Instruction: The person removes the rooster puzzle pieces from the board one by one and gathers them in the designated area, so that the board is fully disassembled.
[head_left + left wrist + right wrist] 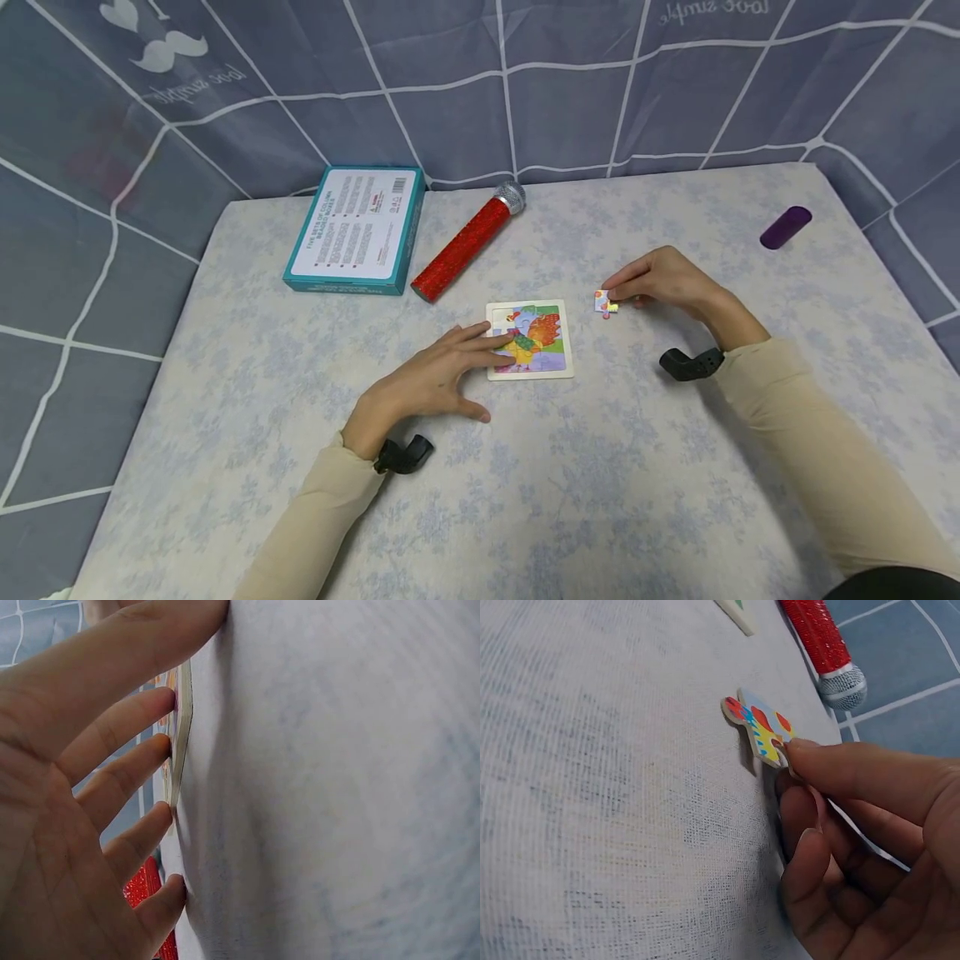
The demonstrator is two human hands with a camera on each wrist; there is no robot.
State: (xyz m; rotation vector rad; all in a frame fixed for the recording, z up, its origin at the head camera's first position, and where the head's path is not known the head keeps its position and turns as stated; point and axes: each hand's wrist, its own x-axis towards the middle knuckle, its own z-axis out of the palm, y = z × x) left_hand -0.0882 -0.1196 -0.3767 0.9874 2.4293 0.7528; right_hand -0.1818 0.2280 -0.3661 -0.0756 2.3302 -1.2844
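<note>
Right hand: I saw the right hand [663,283] pinching a small puzzle piece [604,303] between the thumb and the fingertips; the remaining fingers were bent inward.
Puzzle piece: It was to the right of the puzzle board [568,342], near but apart from it. It had pale blue, yellow and red on its face, and a rounded knob stuck out. In the right wrist view it was tilted over the cloth; I could not tell if an edge touched.
Left hand: The left hand [442,375] had its fingers stretched and apart, clamped on nothing. Some fingertips lay upon the left part of the board, and the thumb was away from it, on the near side.
Puzzle board: It lay flat on the table [600,483], with a pale rim around a colourful bird picture. The fingers covered a portion, so I could not read all of it.
Red microphone: Behind the board and toward the left, I saw the red microphone [468,246], lying obliquely with its silver head at the far end.
Teal box: The teal box [352,229], with a white printed panel, lay just left of the microphone.
Purple cylinder: The purple cylinder [786,227] lay at far right, well apart from the others.
</note>
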